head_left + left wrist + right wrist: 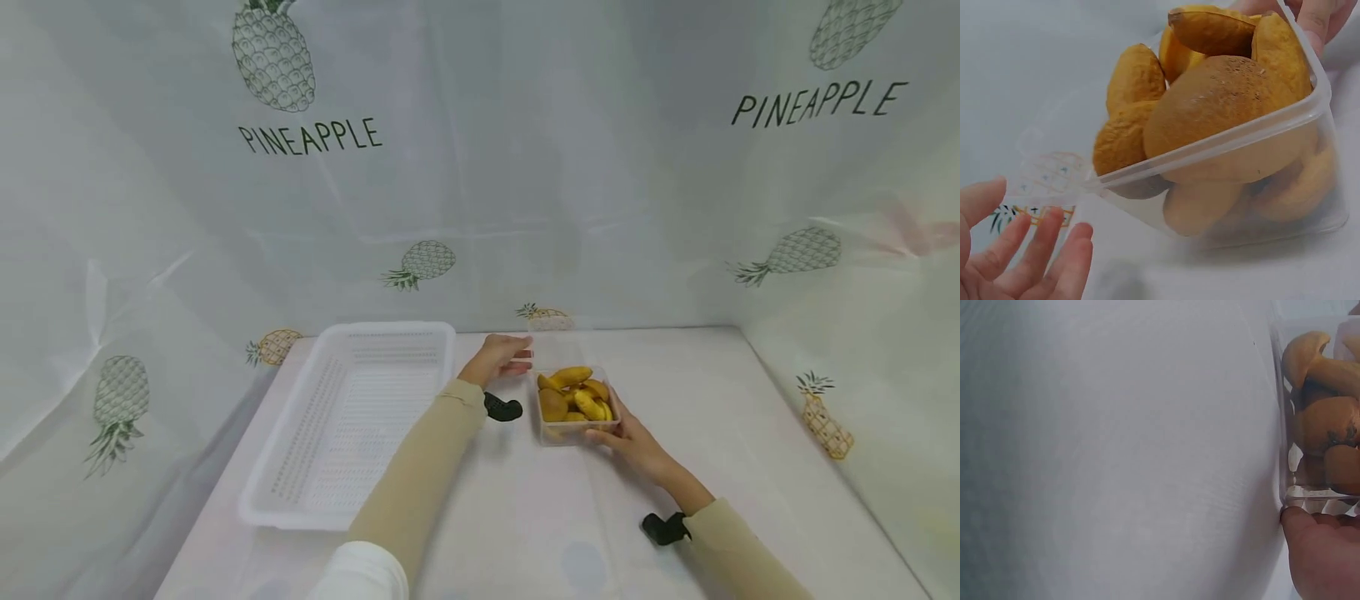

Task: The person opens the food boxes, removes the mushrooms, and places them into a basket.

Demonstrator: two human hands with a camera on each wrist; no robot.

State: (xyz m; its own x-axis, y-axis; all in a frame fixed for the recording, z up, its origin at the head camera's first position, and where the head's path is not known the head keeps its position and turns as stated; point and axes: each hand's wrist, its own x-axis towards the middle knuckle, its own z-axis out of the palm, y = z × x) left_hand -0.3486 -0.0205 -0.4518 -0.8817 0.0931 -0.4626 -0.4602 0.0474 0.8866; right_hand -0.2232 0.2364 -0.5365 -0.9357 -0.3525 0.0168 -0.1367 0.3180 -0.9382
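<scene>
A clear plastic box, filled with yellow banana-shaped pieces and brown rounded pieces, stands right of the table's middle. Its transparent lid is raised at the far side. My right hand grips the near right corner of the box, thumb on the front and fingers along the right side. In the left wrist view, my left hand has its fingers loosely spread at the lid's edge, thumb apart from the other fingers. Mushroom-shaped pieces show through the wall in the right wrist view.
A white perforated plastic basket stands to the left, partly covered by the left sleeve. A white pineapple-print sheet hangs behind and along both sides. Black wrist devices are on both arms.
</scene>
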